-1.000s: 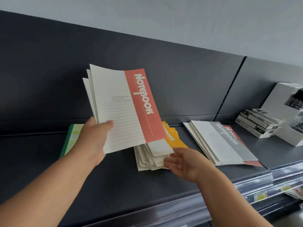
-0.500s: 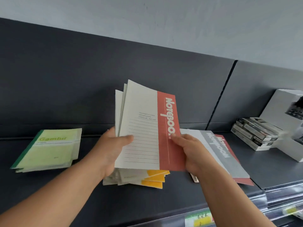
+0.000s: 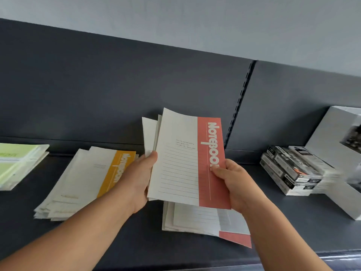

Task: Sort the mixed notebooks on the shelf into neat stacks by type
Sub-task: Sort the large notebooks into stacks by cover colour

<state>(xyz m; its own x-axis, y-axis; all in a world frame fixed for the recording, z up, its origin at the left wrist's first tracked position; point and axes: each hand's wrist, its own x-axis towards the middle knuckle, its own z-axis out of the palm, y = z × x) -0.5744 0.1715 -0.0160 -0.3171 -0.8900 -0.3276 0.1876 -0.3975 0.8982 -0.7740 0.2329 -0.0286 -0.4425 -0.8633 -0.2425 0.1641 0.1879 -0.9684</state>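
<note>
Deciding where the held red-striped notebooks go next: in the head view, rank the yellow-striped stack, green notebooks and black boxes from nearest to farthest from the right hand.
1. Black boxes, just to the right of the right hand.
2. Yellow-striped stack, off to the left.
3. Green notebooks, at the far left edge.

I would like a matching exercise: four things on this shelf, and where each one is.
Things:
1 red-striped notebooks
2 yellow-striped stack
3 green notebooks
4 black boxes

Places:
A far left of the shelf
B gripped by left hand and right hand
C beside the white box
D lying left of the left hand

Pairs: 1-B, 2-D, 3-A, 4-C
</note>
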